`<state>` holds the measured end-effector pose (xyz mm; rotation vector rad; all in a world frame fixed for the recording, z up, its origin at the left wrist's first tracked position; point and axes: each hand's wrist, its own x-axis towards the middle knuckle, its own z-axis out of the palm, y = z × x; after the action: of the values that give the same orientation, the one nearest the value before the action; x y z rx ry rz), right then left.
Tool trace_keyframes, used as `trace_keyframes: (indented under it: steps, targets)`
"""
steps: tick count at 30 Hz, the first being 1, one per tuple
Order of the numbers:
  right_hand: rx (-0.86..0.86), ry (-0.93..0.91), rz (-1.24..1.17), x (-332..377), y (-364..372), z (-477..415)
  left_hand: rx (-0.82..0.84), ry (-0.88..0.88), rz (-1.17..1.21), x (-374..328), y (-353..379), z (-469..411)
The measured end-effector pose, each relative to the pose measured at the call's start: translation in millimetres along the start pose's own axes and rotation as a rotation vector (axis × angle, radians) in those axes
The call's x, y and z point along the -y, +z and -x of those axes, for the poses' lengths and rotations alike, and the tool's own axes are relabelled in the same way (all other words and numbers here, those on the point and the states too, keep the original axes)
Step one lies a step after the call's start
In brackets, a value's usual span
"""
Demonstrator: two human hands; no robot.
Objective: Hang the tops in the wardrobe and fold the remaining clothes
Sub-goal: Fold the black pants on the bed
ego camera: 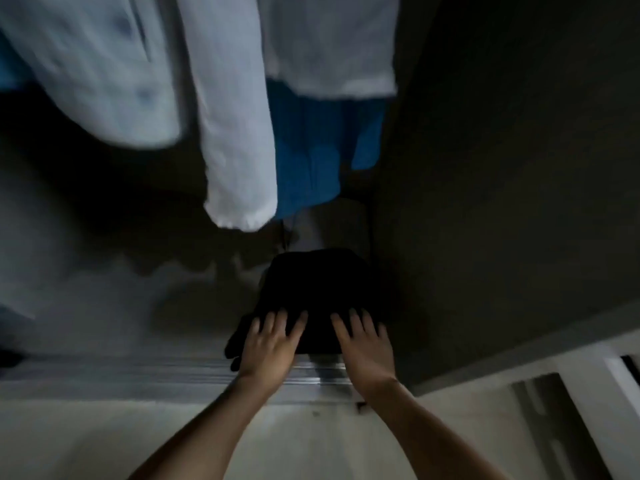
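Note:
A folded black garment (pixel 311 282) lies on the wardrobe floor (pixel 104 306), close to the right side wall. My left hand (pixel 272 344) rests flat on its near left part with straight, spread fingers. My right hand (pixel 363 341) presses its near right part the same way. Above hang a white shirt (pixel 86 64) with its long sleeve (pixel 235 133), a second white top (pixel 332 43) and a blue garment (pixel 311 150). The picture is dim and blurred.
The dark wardrobe side wall (pixel 502 168) stands at the right. A metal sliding-door track (pixel 173 379) runs along the wardrobe's front edge. Pale floor (pixel 104 438) lies in front, and a white frame (pixel 595 393) shows at the lower right.

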<state>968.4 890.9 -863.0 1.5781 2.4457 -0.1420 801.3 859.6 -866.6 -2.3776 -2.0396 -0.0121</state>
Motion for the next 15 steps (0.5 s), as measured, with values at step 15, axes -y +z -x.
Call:
trace_keyframes:
  steps: [15]
  targets:
    - [0.274, 0.097, -0.1, -14.9, 130.7, -34.2, 0.393, -0.082, 0.008, -0.9, 147.2, -2.4]
